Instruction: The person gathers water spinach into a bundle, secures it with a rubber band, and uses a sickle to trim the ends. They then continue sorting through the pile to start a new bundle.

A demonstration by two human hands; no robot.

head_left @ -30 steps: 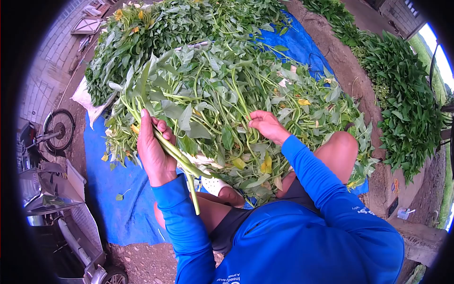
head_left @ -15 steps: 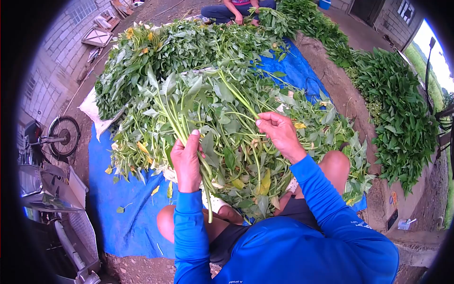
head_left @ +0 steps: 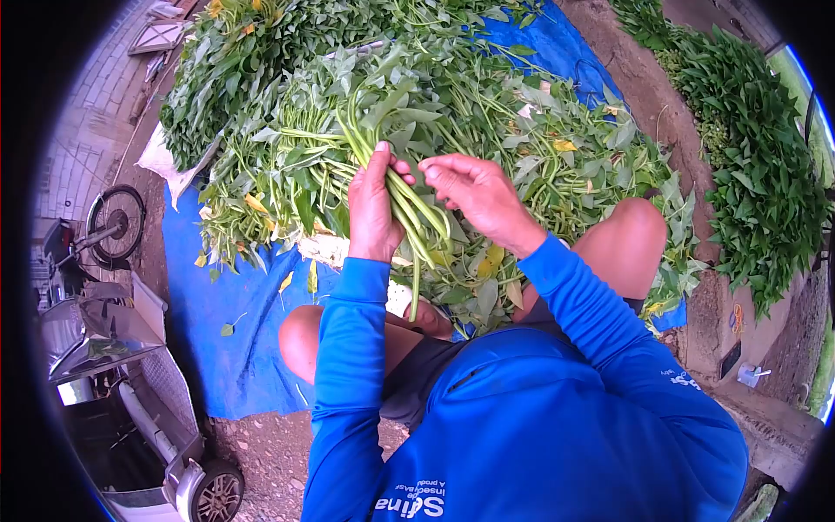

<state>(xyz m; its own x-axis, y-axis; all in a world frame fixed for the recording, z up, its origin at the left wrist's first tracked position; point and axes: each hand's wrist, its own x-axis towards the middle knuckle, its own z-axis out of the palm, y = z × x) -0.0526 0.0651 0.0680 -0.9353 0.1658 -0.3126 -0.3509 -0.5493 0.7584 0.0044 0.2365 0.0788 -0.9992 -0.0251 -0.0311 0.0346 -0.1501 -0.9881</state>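
Note:
My left hand (head_left: 375, 213) is closed around a bunch of water spinach (head_left: 419, 217), its long green stems slanting down to the right past my thumb and its leaves pointing up and away. Just right of the bunch is my right hand (head_left: 487, 198), thumb and forefinger pinched together close to the stems. Whatever lies between those fingertips is too small to make out. Beneath both hands spreads a heap of loose leafy stems (head_left: 557, 174), with some yellowed leaves among them.
A blue tarp (head_left: 230, 348) lies under the greens. Dense stacked bundles (head_left: 226, 96) stand at the far left, and more greens (head_left: 748, 165) line the ledge at right. A motorbike wheel (head_left: 116, 226) and a metal vehicle body (head_left: 130, 391) are at left.
My right hand has moved left, towards my left hand. The stems it held now appear to be with the bunch in my left hand. The view has tilted down.

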